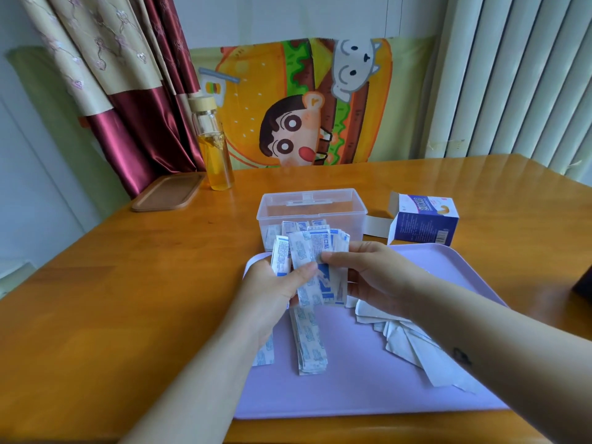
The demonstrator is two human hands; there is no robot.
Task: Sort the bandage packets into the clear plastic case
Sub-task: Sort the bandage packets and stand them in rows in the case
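Fingers (306,271) of both hands pinch a fanned bundle of bandage packets (315,251). The left hand (272,285) grips its base and the right hand (374,272) steadies the edge, likely squaring them for the clear plastic case (272,208) just behind. Spare packets (309,341) lie on the purple tray (352,389).

Bare forearms (205,363), small dark mark (461,356) on the right
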